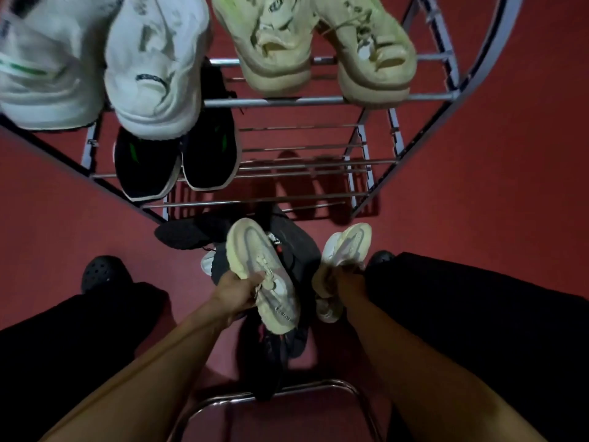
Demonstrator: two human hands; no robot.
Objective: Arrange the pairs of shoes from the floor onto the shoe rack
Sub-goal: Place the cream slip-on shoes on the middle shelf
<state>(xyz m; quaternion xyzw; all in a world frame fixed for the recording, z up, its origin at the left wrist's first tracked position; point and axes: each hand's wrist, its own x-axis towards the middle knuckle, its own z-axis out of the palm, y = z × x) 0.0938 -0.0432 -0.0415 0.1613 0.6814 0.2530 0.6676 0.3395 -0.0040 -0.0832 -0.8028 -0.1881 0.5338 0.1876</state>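
Gripping one cream knit sneaker (264, 275) in the left hand (234, 293), its mate (342, 250) in the right hand (345, 283), below a metal-bar shoe rack (302, 102).

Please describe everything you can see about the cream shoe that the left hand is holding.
The cream shoe is a low sneaker with a knit-looking upper, a greyish stripe along its side, pale laces and a thick cream sole. It is held in the air, toe pointing toward the shoe rack, tilted a little. The left hand grips it at the side near the laces. Below it lie dark shoes on the red floor; whether it touches them cannot be told.
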